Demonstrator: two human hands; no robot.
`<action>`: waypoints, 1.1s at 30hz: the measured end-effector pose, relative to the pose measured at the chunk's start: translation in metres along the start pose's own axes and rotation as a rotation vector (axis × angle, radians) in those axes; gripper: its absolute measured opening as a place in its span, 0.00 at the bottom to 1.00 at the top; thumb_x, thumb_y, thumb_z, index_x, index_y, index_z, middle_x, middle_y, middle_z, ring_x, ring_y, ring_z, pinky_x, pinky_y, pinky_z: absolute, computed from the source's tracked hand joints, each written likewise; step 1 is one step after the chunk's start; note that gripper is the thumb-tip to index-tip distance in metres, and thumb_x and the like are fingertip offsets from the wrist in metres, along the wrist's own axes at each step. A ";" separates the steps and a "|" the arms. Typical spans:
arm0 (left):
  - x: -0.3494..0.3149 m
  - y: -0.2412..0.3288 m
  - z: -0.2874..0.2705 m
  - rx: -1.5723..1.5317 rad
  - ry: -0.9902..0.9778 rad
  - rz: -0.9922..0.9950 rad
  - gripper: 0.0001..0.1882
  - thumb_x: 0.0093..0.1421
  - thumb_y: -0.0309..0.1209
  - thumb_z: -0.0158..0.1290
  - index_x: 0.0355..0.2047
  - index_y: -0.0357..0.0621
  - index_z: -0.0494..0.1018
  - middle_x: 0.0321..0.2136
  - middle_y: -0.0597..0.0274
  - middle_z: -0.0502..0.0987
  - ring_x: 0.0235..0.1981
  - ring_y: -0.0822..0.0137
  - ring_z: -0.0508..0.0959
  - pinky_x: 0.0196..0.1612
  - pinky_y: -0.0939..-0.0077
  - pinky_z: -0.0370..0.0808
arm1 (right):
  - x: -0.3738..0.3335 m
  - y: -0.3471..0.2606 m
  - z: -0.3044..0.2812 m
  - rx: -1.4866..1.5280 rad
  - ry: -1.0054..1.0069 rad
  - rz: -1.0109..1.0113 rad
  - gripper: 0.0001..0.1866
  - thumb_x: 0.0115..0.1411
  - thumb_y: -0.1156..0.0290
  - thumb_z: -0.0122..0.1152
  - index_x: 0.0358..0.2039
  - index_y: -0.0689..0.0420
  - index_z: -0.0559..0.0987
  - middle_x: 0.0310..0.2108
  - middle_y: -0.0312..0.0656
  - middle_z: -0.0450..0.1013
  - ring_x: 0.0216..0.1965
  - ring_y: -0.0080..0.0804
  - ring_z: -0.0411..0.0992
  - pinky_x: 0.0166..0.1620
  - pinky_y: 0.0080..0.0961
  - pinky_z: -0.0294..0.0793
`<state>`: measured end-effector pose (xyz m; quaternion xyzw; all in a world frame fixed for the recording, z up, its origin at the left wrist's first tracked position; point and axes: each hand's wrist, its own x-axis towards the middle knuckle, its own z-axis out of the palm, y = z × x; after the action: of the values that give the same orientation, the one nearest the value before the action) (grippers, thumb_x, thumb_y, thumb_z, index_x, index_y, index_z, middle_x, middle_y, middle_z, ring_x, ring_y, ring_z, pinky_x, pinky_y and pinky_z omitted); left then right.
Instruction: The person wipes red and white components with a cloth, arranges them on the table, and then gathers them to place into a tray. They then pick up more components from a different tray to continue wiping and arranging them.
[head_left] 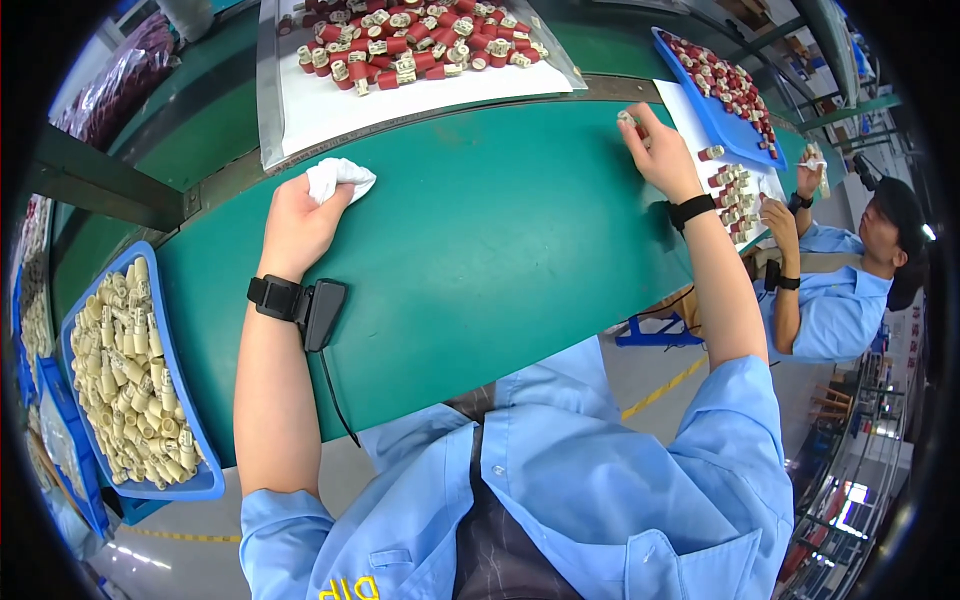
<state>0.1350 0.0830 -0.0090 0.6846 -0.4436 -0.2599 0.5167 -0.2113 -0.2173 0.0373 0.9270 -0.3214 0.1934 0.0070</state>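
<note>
My left hand is closed around a crumpled white cloth, held over the left part of the green table. Out to the right, my right hand pinches a small cylindrical part; its cream end shows, and my fingers cover much of the rest. Close to that hand, several red-and-cream cylindrical parts stand grouped on a white sheet, with one part lying apart from them. A black strap with a box-shaped device is on my left wrist, and a black band is on my right.
Beyond the table's far edge, a white-lined tray holds a heap of red-and-cream parts. A blue tray of similar parts sits at right. Plain cream parts fill a blue bin at left. A co-worker handles something at right.
</note>
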 end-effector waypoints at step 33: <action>0.002 0.000 0.000 -0.066 -0.023 -0.027 0.09 0.60 0.27 0.54 0.39 0.39 0.80 0.33 0.61 0.83 0.34 0.71 0.80 0.41 0.77 0.74 | 0.137 -0.042 0.044 1.159 0.074 0.131 0.20 0.72 0.58 0.42 0.47 0.63 0.74 0.38 0.43 0.74 0.31 0.26 0.74 0.35 0.22 0.75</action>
<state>0.1358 0.0816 -0.0089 0.6698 -0.4317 -0.2893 0.5304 -0.0723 -0.2706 0.0511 0.7504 -0.2193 0.3699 -0.5019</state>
